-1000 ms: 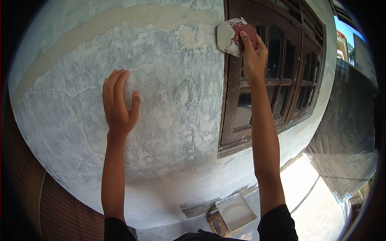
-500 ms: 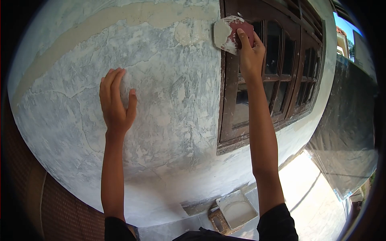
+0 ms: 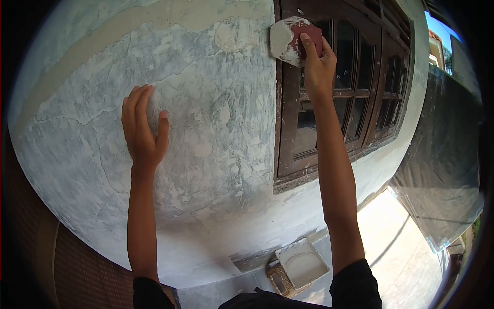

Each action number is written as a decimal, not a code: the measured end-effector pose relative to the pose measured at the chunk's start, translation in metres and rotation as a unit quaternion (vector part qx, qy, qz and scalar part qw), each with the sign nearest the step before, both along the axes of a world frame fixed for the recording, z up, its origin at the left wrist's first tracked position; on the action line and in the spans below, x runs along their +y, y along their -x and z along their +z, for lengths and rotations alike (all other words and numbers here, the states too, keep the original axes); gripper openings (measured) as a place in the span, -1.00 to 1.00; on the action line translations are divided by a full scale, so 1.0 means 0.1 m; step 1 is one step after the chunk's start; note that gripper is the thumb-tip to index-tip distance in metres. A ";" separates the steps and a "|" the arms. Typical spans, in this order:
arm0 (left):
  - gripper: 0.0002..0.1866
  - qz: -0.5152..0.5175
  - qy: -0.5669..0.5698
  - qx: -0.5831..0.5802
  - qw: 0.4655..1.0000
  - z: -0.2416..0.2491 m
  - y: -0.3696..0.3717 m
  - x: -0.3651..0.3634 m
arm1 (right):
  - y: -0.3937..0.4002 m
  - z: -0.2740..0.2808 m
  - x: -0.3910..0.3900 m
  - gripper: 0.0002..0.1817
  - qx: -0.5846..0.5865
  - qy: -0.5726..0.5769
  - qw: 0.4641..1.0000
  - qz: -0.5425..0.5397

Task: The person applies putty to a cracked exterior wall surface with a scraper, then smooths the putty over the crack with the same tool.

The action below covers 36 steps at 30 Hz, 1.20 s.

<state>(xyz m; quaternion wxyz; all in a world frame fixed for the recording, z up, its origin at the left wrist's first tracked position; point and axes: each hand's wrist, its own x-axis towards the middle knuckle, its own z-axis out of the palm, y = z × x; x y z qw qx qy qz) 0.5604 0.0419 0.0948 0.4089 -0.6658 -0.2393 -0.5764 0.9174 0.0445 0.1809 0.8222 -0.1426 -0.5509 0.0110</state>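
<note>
My right hand grips a dark red scraper whose left part is coated with pale plaster. The scraper is at the upper left of the brown window frame, where the frame meets the wall. My left hand has its fingers extended and its thumb apart, against or just over the patchy grey-white wall; whether it touches is hard to tell. It holds nothing. A beige plaster band curves across the upper wall.
Below, a square tray of pale plaster rests on a woven basket near the wall's foot. Dark sheeting hangs at the right. A brown woven surface lies at the lower left.
The wall and window sit slightly further left and up in view. Both hands appear a little further left, the right still holding the scraper.
</note>
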 end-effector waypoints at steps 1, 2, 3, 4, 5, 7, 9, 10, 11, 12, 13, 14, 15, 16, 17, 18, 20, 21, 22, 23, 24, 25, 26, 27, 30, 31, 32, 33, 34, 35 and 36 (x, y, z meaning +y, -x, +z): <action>-0.51 0.004 0.000 0.009 1.000 0.00 0.00 0.00 | 0.04 -0.01 -0.01 -0.70 -0.024 0.002 0.999 -0.032; -0.51 0.004 0.000 0.009 1.000 0.00 0.00 -0.01 | 0.06 -0.02 -0.02 -0.70 -0.048 0.004 0.997 -0.064; -0.50 0.002 0.001 0.007 1.000 0.00 -0.01 -0.02 | 0.04 -0.02 -0.02 -0.70 -0.047 0.005 0.997 -0.064; -0.50 0.001 0.002 0.005 1.000 0.00 -0.01 -0.02 | 0.02 0.00 -0.02 -0.69 -0.028 0.014 0.999 -0.043; -0.50 0.001 0.001 0.006 1.000 0.00 -0.01 -0.02 | 0.00 0.01 -0.02 -0.69 -0.009 0.023 0.999 -0.022; -0.51 0.001 0.000 0.008 1.000 0.00 0.00 0.00 | 0.08 -0.01 -0.05 -0.69 -0.024 0.015 0.999 -0.026; -0.51 0.004 -0.002 0.008 1.000 0.01 0.00 -0.01 | 0.09 -0.02 -0.06 -0.68 -0.037 0.011 0.999 -0.031; -0.51 0.006 -0.004 0.009 1.000 0.01 0.00 -0.01 | 0.07 -0.01 -0.05 -0.68 -0.027 0.026 0.999 -0.038; -0.51 0.006 -0.003 0.010 1.000 0.00 0.00 -0.01 | 0.05 0.01 -0.05 -0.68 -0.016 0.042 0.998 -0.044; -0.52 0.005 -0.003 0.011 1.000 0.00 0.00 -0.01 | 0.05 0.04 -0.05 -0.68 -0.013 0.015 1.000 -0.021; -0.52 0.003 -0.005 0.011 1.000 0.00 0.00 -0.01 | 0.05 0.04 -0.05 -0.68 -0.012 0.013 1.000 -0.021; -0.52 0.003 -0.006 0.011 1.000 0.01 0.00 0.00 | 0.07 0.03 -0.04 -0.67 -0.013 0.015 0.999 -0.025; -0.52 0.003 -0.006 0.011 1.000 0.01 0.01 0.00 | 0.08 0.03 -0.05 -0.67 -0.012 0.019 0.999 -0.029; -0.52 0.003 -0.004 0.013 1.000 0.01 0.00 0.00 | 0.07 0.01 0.00 -0.67 -0.041 0.011 0.998 -0.049; -0.52 0.001 -0.002 0.016 1.000 0.00 0.00 0.00 | 0.04 0.02 0.00 -0.67 -0.039 0.013 0.998 -0.051; -0.51 -0.001 -0.007 0.009 1.000 0.00 0.00 0.01 | 0.00 0.01 0.00 -0.67 -0.024 0.020 0.998 -0.046; -0.50 -0.005 -0.008 0.005 1.000 -0.02 -0.01 0.01 | -0.11 -0.03 -0.01 -0.68 0.013 0.025 0.999 -0.031; -0.50 -0.012 -0.001 0.006 1.000 -0.03 -0.03 0.00 | -0.18 -0.05 -0.03 -0.68 0.016 0.029 0.999 -0.033; -0.50 -0.020 0.009 0.007 1.000 -0.07 -0.05 -0.02 | -0.25 -0.11 -0.05 -0.68 0.023 0.022 0.999 -0.007; -0.50 -0.022 0.019 0.013 0.999 -0.11 -0.08 -0.03 | -0.33 -0.20 -0.07 -0.68 0.032 0.019 0.999 0.017; -0.50 -0.037 0.021 0.012 0.999 -0.16 -0.14 -0.05 | -0.38 -0.33 -0.16 -0.67 0.035 0.031 0.999 0.024; -0.50 -0.053 0.031 0.013 0.998 -0.24 -0.22 -0.08 | -0.47 -0.45 -0.19 -0.69 0.044 0.029 0.998 0.046; -0.50 -0.061 0.054 0.024 0.996 -0.33 -0.31 -0.10 | -0.59 -0.64 -0.26 -0.70 0.050 0.047 0.995 0.069; -0.51 -0.075 0.055 0.029 0.995 -0.42 -0.42 -0.13 | -0.68 -0.84 -0.38 -0.71 0.059 0.068 0.992 0.090; -0.53 -0.118 0.086 0.063 0.987 -0.81 -0.77 -0.18 | -0.61 -1.47 -0.78 -0.67 0.137 0.119 0.979 0.094; -0.53 -0.139 0.077 0.078 0.984 -0.98 -0.88 -0.20 | -0.75 -1.84 -0.80 -0.63 0.120 0.126 0.983 0.061; -0.52 -0.162 0.097 0.081 0.979 -1.16 -1.00 -0.23 | -0.93 -2.21 -0.89 -0.65 0.123 0.187 0.974 0.048; -0.52 -0.174 0.123 0.091 0.973 -1.35 -1.13 -0.24 | -1.08 -2.57 -1.00 -0.65 0.126 0.245 0.961 0.035; -0.52 -0.201 0.149 0.108 0.962 -1.56 -1.23 -0.26 | -1.11 -2.90 -1.13 -0.64 0.116 0.302 0.946 0.016; -0.52 -0.227 0.165 0.120 0.952 -1.73 -1.34 -0.27 | -1.13 -3.17 -1.26 -0.63 0.103 0.380 0.919 -0.026; -0.51 -0.255 0.200 0.126 0.938 -1.94 -1.43 -0.25 | -1.16 -3.44 -1.35 -0.66 0.110 0.406 0.906 -0.055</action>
